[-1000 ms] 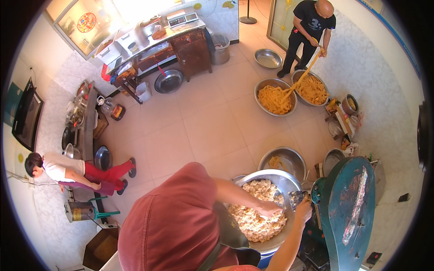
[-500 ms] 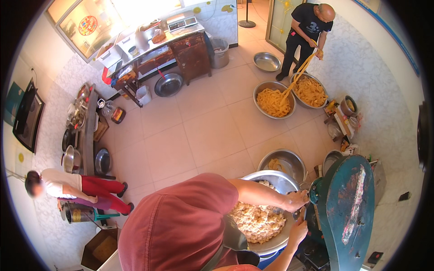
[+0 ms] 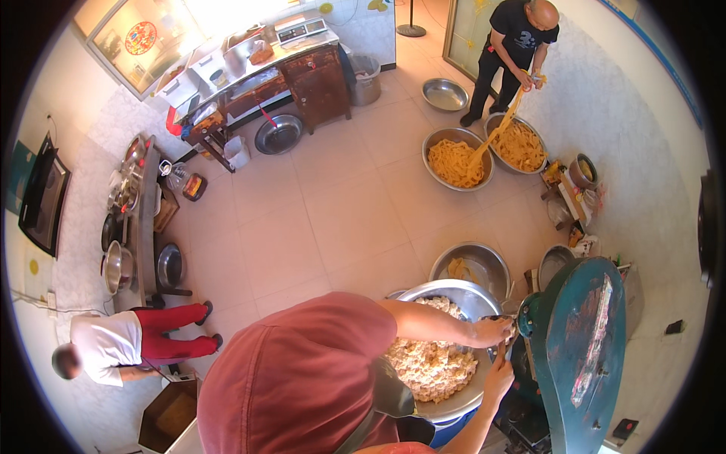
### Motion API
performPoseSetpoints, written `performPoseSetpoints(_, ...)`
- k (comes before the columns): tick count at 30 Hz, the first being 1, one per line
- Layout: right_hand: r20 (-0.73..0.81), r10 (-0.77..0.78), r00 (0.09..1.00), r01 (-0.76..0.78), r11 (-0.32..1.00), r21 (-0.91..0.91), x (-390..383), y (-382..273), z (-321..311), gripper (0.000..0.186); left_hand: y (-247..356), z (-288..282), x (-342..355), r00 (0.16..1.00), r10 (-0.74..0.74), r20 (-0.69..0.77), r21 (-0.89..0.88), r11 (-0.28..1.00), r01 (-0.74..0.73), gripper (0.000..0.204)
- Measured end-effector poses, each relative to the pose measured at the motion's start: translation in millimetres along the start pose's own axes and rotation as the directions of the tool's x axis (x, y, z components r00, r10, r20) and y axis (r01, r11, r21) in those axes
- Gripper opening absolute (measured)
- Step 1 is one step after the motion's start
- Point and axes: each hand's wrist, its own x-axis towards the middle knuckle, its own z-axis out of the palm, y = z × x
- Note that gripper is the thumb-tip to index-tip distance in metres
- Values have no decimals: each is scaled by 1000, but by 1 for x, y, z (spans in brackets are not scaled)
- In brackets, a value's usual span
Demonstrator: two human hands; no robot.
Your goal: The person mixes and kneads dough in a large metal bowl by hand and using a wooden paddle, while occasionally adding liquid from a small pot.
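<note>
A red-capped, red-clad form fills the lower middle. My left hand (image 3: 491,331) is closed on a metal fitting (image 3: 510,324) at the outlet of a green machine (image 3: 576,344). Just below it, my right hand (image 3: 499,372) grips a dark metal tool, partly hidden at the bowl's right side. Under both arms a large steel bowl (image 3: 479,301) holds a pale, lumpy, crumbly mixture (image 3: 431,367). Behind it another wide steel basin (image 3: 491,265) has some yellow strips in it.
A person in black (image 3: 518,41) lifts yellow strips over two full basins (image 3: 457,163). A person in red trousers (image 3: 106,344) bends at left near shelves of pots (image 3: 136,219). A worn counter (image 3: 314,83) with a scale and an empty basin (image 3: 444,94) are at the back.
My left hand moved from the mixture up to the metal fitting beside my right hand. The person at left moved down and bent over. The person in black lowered the strips slightly.
</note>
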Motion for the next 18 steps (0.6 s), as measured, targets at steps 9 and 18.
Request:
performPoseSetpoints(9, 98, 123, 988, -96, 963, -250, 20, -13, 9, 39, 4, -63, -61, 980, 16, 197, -153, 988, 14, 34)
performPoseSetpoints(18, -69, 98, 993, -113, 957, -266, 33, -11, 10, 36, -35, -98, -150, 712, -319, 625, -123, 861, 493, 37)
